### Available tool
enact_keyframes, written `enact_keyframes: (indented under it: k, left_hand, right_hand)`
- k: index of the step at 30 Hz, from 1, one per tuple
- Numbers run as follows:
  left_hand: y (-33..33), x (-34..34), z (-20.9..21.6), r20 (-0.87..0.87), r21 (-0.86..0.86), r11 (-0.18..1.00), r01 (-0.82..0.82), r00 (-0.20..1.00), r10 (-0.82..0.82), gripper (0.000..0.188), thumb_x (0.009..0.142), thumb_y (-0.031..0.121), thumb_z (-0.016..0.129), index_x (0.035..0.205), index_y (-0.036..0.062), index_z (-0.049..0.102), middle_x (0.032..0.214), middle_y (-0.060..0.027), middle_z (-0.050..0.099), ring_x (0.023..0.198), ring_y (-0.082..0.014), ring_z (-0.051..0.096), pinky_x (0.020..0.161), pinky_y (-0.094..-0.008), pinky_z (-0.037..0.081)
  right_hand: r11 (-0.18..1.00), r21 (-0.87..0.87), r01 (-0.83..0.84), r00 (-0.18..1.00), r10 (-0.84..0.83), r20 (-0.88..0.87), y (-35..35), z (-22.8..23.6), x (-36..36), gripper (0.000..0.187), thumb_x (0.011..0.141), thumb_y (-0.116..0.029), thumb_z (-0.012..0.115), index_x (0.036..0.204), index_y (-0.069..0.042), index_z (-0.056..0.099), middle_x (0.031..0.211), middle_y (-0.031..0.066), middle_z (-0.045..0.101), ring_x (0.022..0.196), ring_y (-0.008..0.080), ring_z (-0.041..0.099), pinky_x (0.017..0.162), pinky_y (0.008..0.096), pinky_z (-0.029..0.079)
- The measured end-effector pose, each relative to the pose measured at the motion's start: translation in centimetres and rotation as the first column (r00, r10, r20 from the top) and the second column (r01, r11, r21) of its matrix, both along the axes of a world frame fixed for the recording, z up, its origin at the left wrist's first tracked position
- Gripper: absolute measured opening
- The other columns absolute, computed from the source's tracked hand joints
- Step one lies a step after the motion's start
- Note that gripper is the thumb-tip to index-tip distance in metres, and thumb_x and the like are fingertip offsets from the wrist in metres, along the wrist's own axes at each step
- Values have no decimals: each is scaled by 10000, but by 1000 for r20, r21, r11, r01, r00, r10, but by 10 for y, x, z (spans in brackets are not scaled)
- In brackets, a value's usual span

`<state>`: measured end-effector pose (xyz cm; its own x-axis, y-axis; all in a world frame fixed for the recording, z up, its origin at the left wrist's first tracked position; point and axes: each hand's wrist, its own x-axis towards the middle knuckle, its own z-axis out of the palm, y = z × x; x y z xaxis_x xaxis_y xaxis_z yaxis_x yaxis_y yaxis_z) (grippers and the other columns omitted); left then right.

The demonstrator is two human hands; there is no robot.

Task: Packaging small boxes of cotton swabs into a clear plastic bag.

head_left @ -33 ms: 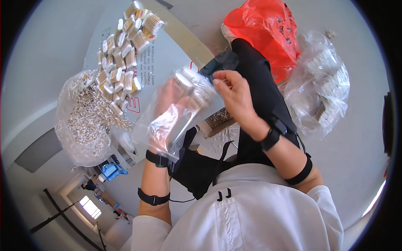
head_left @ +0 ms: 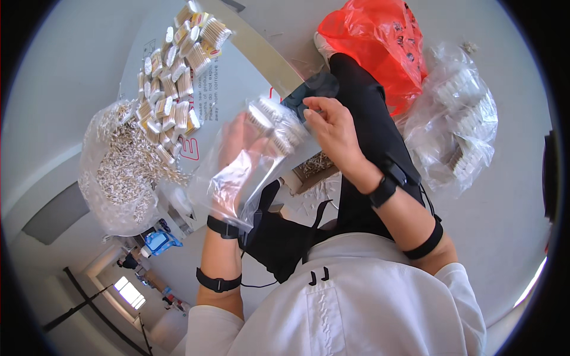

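My left hand [head_left: 236, 145] holds a clear plastic bag [head_left: 228, 184] and shows through its film. Several bundles of white-tipped cotton swabs [head_left: 276, 127] sit at the bag's far end, over the fingers. Just right of that end, my right hand [head_left: 335, 127] hovers with thumb and forefinger apart and nothing visible between them. At the left, many cotton swab bundles [head_left: 172, 89] are heaped on a pale printed table surface [head_left: 208, 113]. Next to them, a large clear bag [head_left: 98, 172] spills loose cotton swabs [head_left: 133, 178].
A red plastic bag [head_left: 374, 47] lies beyond my right leg. Beside it stands a clear bag [head_left: 454, 113] with white-tipped bundles inside. Between my legs is an open cardboard box [head_left: 312, 172] of loose swabs, with some scattered below it. A blue-and-white package [head_left: 159, 242] is at lower left.
The thumb and forefinger of my right hand have parted slightly, and the hand has shifted a little. My left hand and the bag have barely moved.
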<state>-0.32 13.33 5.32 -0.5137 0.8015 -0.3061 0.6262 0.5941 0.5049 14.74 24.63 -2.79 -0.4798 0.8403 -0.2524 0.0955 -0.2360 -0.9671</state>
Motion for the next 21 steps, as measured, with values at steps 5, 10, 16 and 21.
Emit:
enact_keyframes:
  k: [5,10,16,21]
  left_hand:
    - [-3,3,-2,7,-28,998,-55,998,55,621,784,111,716,1327,-16,444,1118,-162,533,1051,-290,544,916,-364,441]
    - [-11,2,-12,215,43,945,-323,927,307,624,754,76,728,1313,-22,468,1122,-106,550,1062,-200,551,916,-319,449]
    - [-29,-1,-11,467,63,851,-522,769,437,676,718,27,739,1331,-15,457,1195,-86,547,1098,-185,552,946,-330,461]
    - [-28,2,-13,538,81,810,-581,710,455,704,710,15,752,1345,-8,448,1215,-88,544,1132,-196,543,968,-348,464]
  right_hand:
    - [983,45,-176,984,175,21,0,-14,-27,182,833,-70,668,963,58,668,789,65,636,682,110,589,614,247,471]
    - [966,-202,-160,987,149,-66,-4,-9,-38,145,706,-78,703,808,21,675,703,183,640,637,280,642,614,348,498]
    - [891,-315,-327,932,248,-266,-7,4,-34,93,771,6,720,810,30,640,706,6,580,648,50,508,591,215,434]
    - [880,-329,-344,926,260,-274,-10,2,-35,97,763,22,720,791,27,626,714,-1,550,653,49,489,589,214,422]
